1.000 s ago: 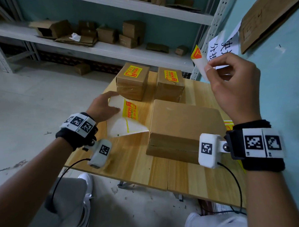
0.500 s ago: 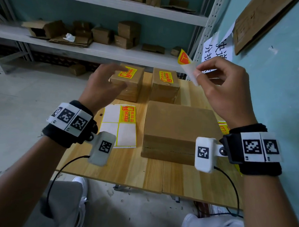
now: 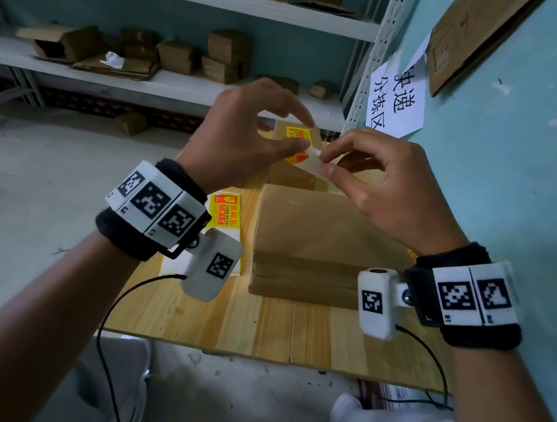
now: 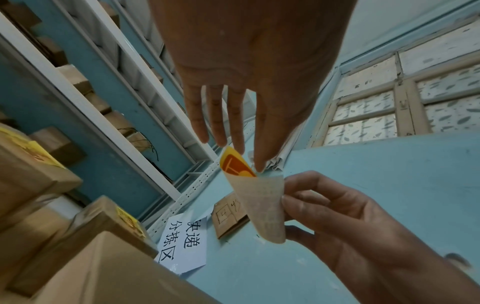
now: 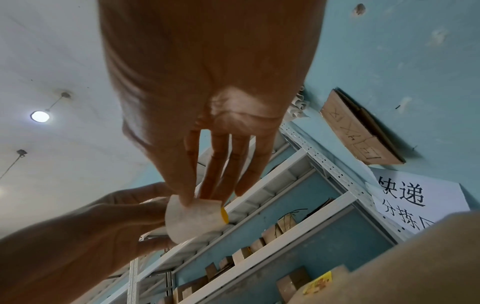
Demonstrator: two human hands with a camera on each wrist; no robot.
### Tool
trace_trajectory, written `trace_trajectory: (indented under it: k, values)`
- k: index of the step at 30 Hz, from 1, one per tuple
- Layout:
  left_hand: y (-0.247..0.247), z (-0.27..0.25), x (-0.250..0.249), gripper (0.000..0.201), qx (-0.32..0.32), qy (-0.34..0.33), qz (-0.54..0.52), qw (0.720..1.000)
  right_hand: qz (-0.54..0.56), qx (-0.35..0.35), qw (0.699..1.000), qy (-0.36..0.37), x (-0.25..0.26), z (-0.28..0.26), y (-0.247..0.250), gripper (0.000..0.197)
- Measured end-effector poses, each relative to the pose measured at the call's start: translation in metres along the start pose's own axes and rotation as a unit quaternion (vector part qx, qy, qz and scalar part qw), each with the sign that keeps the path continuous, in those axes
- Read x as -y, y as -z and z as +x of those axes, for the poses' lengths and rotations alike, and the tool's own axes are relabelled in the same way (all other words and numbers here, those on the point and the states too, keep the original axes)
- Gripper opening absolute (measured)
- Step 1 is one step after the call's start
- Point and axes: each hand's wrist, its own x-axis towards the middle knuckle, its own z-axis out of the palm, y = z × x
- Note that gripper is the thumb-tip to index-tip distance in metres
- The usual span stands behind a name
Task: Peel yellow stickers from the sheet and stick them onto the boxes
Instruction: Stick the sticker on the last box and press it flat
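Up came the left hand (image 3: 242,139) off the sticker sheet and across to meet the right hand (image 3: 389,190). From the head view, both pinched the curled yellow-and-red sticker with its pale backing (image 3: 308,161) in the air above the big plain cardboard box (image 3: 317,231). The white sheet with one yellow sticker left (image 3: 224,215) lay flat on the pale wooden surface (image 3: 202,316) beside that box, and a small labelled cardboard box (image 3: 298,135) sat behind.

From the left wrist, left fingertips (image 4: 259,164) met the sticker's coloured corner (image 4: 235,166) while the right hand (image 4: 337,222) gripped the rolled backing.

From the right wrist, the thumb and fingers (image 5: 187,191) clamped the curl (image 5: 192,220).

The peel would probably go best slowly, from that corner, with the sticky face kept off skin, then laid flat on the bare box top.
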Motion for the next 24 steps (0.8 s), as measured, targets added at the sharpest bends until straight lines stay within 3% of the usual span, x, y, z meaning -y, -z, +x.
trace_trajectory:
  k: [15,24]
  values:
    - [-0.009,0.003,0.005,0.026,0.048,-0.03,0.017,0.998,-0.017,-0.012,1.0,-0.016,-0.012,-0.001,0.005,0.009]
    - [-0.011,0.003,0.008,0.02,0.001,0.009,-0.008,1.0,-0.007,-0.007,1.0,-0.001,-0.012,-0.002,0.006,0.006]
